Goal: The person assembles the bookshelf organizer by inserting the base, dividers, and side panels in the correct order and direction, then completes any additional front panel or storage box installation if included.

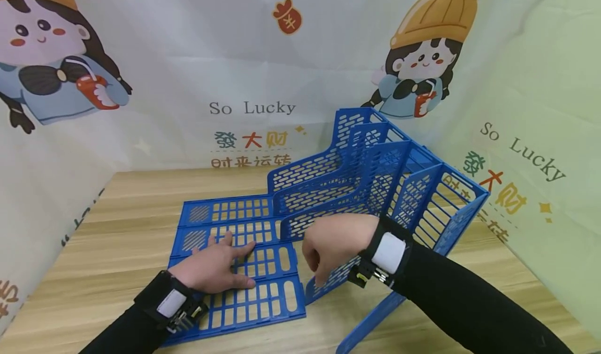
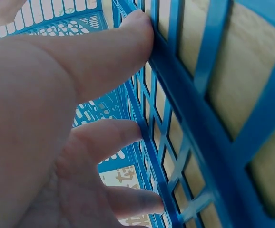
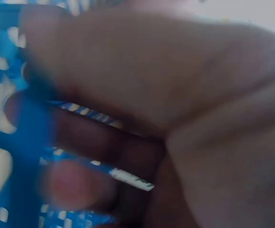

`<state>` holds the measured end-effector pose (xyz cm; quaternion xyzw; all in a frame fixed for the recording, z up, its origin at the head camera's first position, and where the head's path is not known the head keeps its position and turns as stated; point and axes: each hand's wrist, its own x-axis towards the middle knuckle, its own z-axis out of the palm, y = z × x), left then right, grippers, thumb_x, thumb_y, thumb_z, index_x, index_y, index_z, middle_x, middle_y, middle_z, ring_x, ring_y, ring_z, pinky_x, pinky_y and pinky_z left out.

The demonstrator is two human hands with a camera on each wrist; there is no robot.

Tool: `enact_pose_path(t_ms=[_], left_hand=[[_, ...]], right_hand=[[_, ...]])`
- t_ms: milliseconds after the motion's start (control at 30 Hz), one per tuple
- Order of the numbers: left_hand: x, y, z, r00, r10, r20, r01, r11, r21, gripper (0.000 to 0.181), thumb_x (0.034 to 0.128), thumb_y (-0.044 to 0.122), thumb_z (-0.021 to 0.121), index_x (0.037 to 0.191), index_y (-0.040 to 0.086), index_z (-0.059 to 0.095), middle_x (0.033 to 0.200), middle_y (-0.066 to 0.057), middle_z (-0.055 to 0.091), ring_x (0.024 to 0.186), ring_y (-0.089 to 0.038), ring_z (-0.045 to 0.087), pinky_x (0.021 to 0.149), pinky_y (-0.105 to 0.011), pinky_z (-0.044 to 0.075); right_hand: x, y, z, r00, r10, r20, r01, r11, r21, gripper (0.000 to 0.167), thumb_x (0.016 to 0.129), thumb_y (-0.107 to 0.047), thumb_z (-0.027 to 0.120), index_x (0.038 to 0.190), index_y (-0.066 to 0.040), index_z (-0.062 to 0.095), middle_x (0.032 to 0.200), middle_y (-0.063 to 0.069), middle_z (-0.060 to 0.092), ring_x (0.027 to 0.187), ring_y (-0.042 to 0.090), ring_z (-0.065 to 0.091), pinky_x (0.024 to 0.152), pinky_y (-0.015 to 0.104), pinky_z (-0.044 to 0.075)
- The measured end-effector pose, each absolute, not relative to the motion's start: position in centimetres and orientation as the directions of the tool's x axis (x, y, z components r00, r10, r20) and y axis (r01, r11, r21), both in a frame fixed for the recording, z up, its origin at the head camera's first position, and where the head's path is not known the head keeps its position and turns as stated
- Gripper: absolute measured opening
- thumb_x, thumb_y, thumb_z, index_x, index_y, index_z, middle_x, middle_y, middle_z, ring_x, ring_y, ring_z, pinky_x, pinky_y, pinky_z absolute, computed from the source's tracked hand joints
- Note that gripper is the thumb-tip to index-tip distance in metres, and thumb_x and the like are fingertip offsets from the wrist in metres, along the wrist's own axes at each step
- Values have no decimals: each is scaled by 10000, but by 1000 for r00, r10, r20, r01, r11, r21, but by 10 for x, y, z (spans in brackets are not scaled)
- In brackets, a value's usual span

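The left hand (image 1: 213, 265) lies with fingers spread and straight, touching the flat latticed panels (image 1: 277, 276), which rest side by side on the worktop (image 1: 108, 270). Just right of them stands the blue rack (image 1: 415, 192), its perforated dividers upright in a row. The right hand (image 1: 335, 244) has its fingers and thumb curled on the edge of a near divider (image 1: 335, 281); its wrist view is blurred. A printed cloth (image 1: 188, 82) hangs behind.

Free tabletop (image 1: 108, 249) left — blue rack (image 1: 413, 195) right
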<state>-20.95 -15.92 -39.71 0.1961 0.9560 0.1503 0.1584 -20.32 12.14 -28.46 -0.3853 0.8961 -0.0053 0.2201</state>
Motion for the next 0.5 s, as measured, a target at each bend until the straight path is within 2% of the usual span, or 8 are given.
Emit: enact_pose_path(t_ms=[100,200,400,500], left_hand=[[-211,-161,-396,-871,430,-239,334,874,353,885,948,596,804,1673,198,487,1737,-430,205,1508,-805,140,1087,-982,184],[-212,-161,-396,-871,428,-240,331,874,357,885,947,590,808,1672,196,488,1738,-431,200,1507,-806,140,1094,-978,184],[-211,-159,-396,-878,406,-253,307,884,352,889,929,597,824,1665,217,502,1734,-436,201,1512,-807,117,1104,-973,182],[-211,-157,-395,-879,402,-256,303,886,351,887,929,600,822,1666,225,501,1737,-430,201,1521,-799,107,1107,-971,181]], right_hand=[[-199,129,-289,-547,-738,-394,-709,659,-250,199,945,-146,855,793,-249,779,763,-174,679,696,14,581,674,213,518],[-204,130,-292,-524,-772,-360,-734,624,-268,212,955,-119,823,795,-246,769,767,-162,680,693,25,570,673,216,515],[-220,119,-303,-603,-783,-154,-780,619,-93,96,995,-172,791,902,-195,790,817,-86,710,687,54,562,668,236,517],[-222,111,-307,-628,-767,-134,-769,637,-43,98,996,-179,793,898,-186,792,809,-75,703,680,72,562,656,245,509]])
